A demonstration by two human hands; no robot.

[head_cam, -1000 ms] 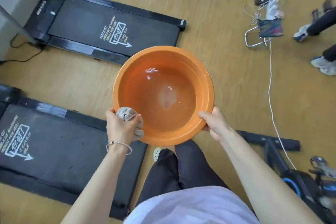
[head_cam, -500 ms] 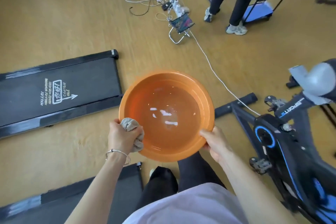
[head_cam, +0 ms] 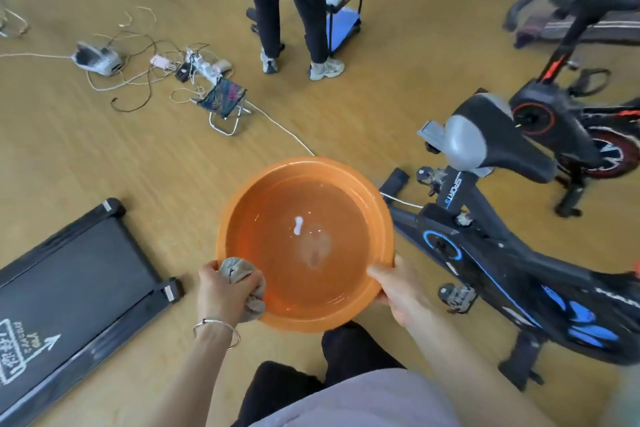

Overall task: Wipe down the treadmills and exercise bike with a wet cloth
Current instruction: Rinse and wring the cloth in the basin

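I carry an orange basin [head_cam: 379, 218] with water in it, held level in front of me. My left hand [head_cam: 221, 295] grips its near left rim together with a bunched grey cloth [head_cam: 242, 279]. My right hand [head_cam: 401, 291] grips the near right rim. A black treadmill [head_cam: 76, 291] lies on the floor at the lower left. A black and blue exercise bike [head_cam: 491, 246] with a grey saddle stands close on my right.
A person's legs [head_cam: 294, 10] stand ahead beside a small cart [head_cam: 346, 10]. Tangled cables, a power strip [head_cam: 194, 64] and a small folding stool [head_cam: 225, 100] lie on the wooden floor ahead left. A white cord runs toward the bike. A red and black bike [head_cam: 571, 121] stands far right.
My view has swung to the right: the treadmills slid off to the left and the exercise bike came in on the right. Both hands keep the same hold on the basin.
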